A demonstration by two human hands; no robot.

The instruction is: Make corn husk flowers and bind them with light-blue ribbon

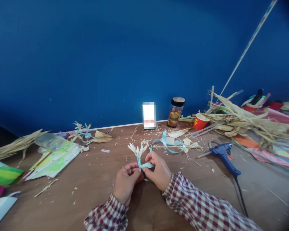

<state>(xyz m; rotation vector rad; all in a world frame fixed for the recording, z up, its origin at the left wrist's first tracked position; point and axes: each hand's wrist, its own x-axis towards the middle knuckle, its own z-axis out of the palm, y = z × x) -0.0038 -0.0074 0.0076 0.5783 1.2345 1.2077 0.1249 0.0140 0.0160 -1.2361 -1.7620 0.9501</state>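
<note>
Right now your left hand and right hand meet near the front edge of the table, about mid-width, fingers curled tight. Left hand pinches the stem of a small husk flower, pale petals pointing up and away from you. Right hand closes on the light blue ribbon where it wraps the stem; its free length loops off toward the back right across the wood. Both hands touch each other at the fingertips. Blue glue gun lies to the right, apart from your hands, cord running to the front edge. Dried husks pile at the back right beside a red cup. Dark-lidded jar stands at the back edge against the wall. Colored paper sheets lie on the left side.
</note>
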